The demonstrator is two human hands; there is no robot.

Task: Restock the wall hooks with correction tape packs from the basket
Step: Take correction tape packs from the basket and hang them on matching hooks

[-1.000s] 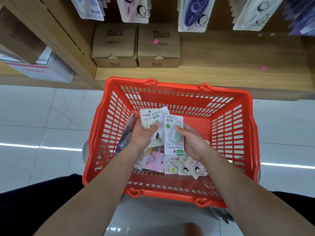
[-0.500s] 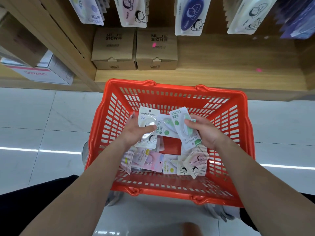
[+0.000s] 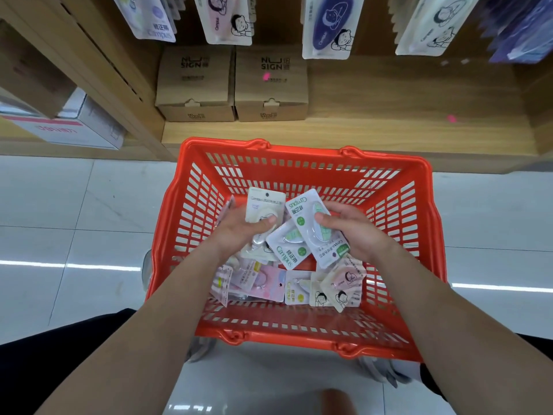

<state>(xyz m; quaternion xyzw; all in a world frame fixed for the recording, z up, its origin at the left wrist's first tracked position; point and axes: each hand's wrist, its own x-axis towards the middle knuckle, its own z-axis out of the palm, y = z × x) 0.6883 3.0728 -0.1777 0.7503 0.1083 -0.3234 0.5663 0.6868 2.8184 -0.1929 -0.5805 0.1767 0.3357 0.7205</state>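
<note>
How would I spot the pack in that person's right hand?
Find the red basket on the floor below the shelf. Above its heap of packs, the right hand pinches a white pack with a green tape roller. Unlike the similar green pack partly under it, its Campus name is at the far end.

I read NU SIGN: left box (image 3: 194,85), right box (image 3: 270,85) | Campus: white pack (image 3: 263,205), green pack (image 3: 308,223), pack below it (image 3: 284,250), hanging pack (image 3: 157,25) | rest unreadable.
</note>
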